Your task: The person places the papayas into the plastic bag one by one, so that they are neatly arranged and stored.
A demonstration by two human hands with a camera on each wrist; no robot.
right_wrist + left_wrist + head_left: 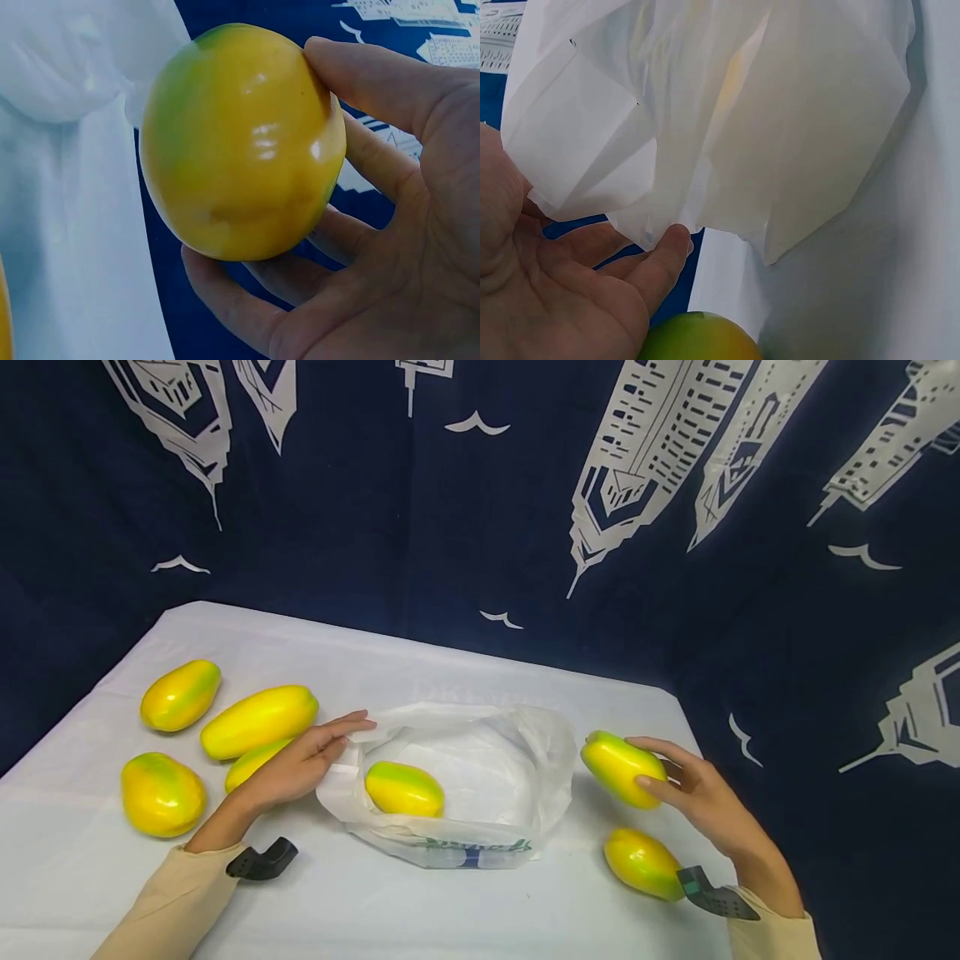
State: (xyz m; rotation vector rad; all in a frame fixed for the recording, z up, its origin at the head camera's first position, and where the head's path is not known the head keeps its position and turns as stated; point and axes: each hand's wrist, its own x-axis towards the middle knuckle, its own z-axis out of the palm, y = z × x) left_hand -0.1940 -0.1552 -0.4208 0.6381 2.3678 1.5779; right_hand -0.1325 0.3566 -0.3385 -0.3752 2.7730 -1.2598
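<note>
A white plastic bag (pixel 480 839) lies with its mouth spread, and a yellow-green papaya (pixel 405 789) sits inside on its left. My left hand (pixel 303 760) holds the bag's left rim; in the left wrist view its fingers (pixel 667 259) are at the bag edge, some partly behind the plastic. To the right of the bag, my right hand (pixel 693 789) grips another papaya (pixel 621 768) between thumb and fingers. The right wrist view shows this papaya (pixel 244 142) end-on, with fingers (pixel 225 296) around it. One more papaya (pixel 641 862) lies just below, near the right wrist.
Several papayas lie left of the bag, among them a long one (pixel 258 722) and a rounder one (pixel 163 793); the left hand partly covers another (pixel 255 764). A white cloth covers the table (pixel 420 918). Behind it hangs a dark blue curtain (pixel 337 527) with white building prints.
</note>
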